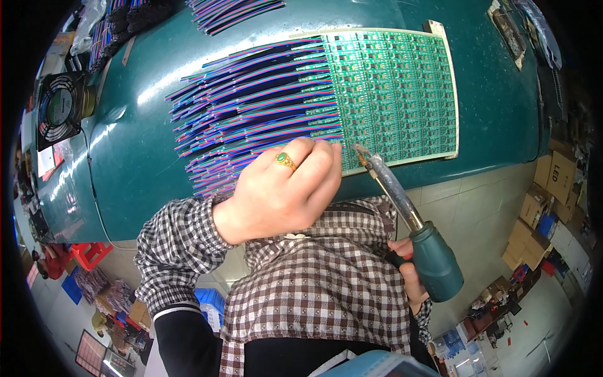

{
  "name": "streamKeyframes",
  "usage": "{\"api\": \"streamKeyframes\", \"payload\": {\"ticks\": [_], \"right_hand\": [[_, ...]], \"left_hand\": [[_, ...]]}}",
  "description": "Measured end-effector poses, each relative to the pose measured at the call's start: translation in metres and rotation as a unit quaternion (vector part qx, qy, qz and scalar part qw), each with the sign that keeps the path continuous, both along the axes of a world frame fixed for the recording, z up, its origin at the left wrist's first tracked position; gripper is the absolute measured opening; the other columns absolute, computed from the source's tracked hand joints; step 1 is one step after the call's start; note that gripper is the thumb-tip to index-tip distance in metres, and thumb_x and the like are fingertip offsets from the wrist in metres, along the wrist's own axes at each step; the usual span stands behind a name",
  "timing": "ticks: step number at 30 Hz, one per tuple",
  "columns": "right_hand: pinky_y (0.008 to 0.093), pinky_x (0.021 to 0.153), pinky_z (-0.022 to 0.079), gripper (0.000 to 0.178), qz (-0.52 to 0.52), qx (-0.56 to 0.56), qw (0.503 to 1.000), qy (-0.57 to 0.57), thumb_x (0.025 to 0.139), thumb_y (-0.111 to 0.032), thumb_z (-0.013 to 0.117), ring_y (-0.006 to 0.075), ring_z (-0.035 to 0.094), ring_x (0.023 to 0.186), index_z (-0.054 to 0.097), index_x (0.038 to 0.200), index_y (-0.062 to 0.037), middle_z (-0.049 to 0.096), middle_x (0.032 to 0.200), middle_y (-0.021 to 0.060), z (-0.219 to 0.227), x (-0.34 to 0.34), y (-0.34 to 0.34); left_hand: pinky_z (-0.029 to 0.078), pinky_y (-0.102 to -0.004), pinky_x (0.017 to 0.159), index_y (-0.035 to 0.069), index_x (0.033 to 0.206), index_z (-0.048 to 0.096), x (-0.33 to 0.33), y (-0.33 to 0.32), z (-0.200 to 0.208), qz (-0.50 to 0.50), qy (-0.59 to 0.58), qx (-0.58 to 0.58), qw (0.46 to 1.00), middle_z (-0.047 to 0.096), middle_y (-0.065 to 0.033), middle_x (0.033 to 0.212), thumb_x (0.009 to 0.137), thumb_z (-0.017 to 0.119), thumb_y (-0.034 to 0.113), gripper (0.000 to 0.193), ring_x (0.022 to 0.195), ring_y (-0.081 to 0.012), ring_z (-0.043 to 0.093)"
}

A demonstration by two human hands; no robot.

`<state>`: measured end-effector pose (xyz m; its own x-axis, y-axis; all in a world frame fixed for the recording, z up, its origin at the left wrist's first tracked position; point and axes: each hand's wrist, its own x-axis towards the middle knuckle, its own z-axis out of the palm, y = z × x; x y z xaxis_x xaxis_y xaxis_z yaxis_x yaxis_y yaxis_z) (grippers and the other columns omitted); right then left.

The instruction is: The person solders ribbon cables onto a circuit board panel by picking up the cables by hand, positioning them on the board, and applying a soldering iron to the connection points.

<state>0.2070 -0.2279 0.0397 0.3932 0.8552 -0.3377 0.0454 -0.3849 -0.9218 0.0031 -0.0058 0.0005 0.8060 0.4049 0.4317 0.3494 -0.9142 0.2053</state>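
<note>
On the green table lies a panel of green circuit boards (396, 94). Flat multicoloured ribbon wires (251, 100) run leftward from its left edge in a dense row. My left hand (282, 185), wearing a ring with a green stone, is closed over the near wires, its fingertips pinched at a wire end by the panel's near left corner. My right hand (411, 276) grips the dark green handle of a soldering iron (399, 198). The iron's tip points at the panel, close to my left fingertips; whether it touches cannot be made out. The handle partly hides my right fingers.
A black fan (61, 109) stands at the table's left, its cord hanging past the front edge. More wire bundles (235, 12) lie at the back. A worn tray (507, 34) sits at the far right. Cardboard boxes (556, 176) stand on the floor to the right.
</note>
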Motion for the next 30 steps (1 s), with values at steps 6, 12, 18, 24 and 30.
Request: {"api": "streamKeyframes", "payload": {"ticks": [6, 12, 18, 24, 30], "right_hand": [[0.0354, 0.091, 0.058, 0.061, -0.01, -0.014, 1.0, -0.004, 0.077, -0.024, 0.092, 0.0238, 0.074, 0.101, 0.061, 0.12, 0.006, 0.075, 0.101, 0.0137, 0.003, -0.002, 0.004], [0.0353, 0.091, 0.058, 0.059, 0.0, -0.012, 1.0, 0.013, 0.078, -0.023, 0.092, 0.0237, 0.074, 0.1, 0.062, 0.119, 0.0061, 0.075, 0.102, 0.0136, 0.002, 0.0, 0.005], [0.0354, 0.089, 0.059, 0.056, 0.02, -0.004, 1.0, 0.004, 0.077, -0.018, 0.092, 0.0241, 0.074, 0.098, 0.062, 0.118, 0.0053, 0.075, 0.101, 0.0132, -0.004, 0.003, -0.001], [0.0352, 0.088, 0.059, 0.054, 0.008, 0.001, 1.0, 0.012, 0.078, -0.019, 0.091, 0.0243, 0.074, 0.097, 0.063, 0.116, 0.0054, 0.074, 0.1, 0.0137, -0.003, 0.0, 0.001], [0.0381, 0.088, 0.059, 0.047, -0.017, 0.029, 0.998, 0.055, 0.082, -0.02, 0.088, 0.0253, 0.073, 0.097, 0.063, 0.113, 0.0044, 0.072, 0.101, 0.0135, -0.005, 0.0, 0.005]], "left_hand": [[0.057, -0.0299, 0.068, -0.004, 0.106, 0.073, 0.0, 0.0, 0.002, -0.001, 0.002, 0.004, 1.0, 0.065, -0.0102, 0.099, 0.067, 0.069, 0.006, 0.04, 0.083, -0.0213, 0.065], [0.057, -0.0299, 0.068, -0.005, 0.106, 0.073, 0.0, 0.0, 0.0, -0.002, 0.001, 0.011, 1.0, 0.065, -0.0105, 0.1, 0.067, 0.069, 0.005, 0.04, 0.082, -0.0213, 0.065], [0.053, -0.0279, 0.067, -0.001, 0.103, 0.073, 0.0, 0.002, -0.005, -0.003, -0.006, 0.031, 1.0, 0.064, -0.0082, 0.1, 0.07, 0.068, 0.01, 0.036, 0.085, -0.0196, 0.064], [0.05, -0.0259, 0.067, 0.003, 0.101, 0.072, -0.001, 0.003, -0.009, -0.002, -0.012, 0.056, 0.998, 0.063, -0.0054, 0.099, 0.074, 0.066, 0.014, 0.03, 0.086, -0.0176, 0.063], [0.049, -0.0262, 0.066, 0.003, 0.101, 0.072, -0.002, 0.004, -0.006, -0.005, -0.003, 0.053, 0.999, 0.063, -0.0052, 0.099, 0.074, 0.067, 0.014, 0.03, 0.086, -0.0176, 0.063]]}}
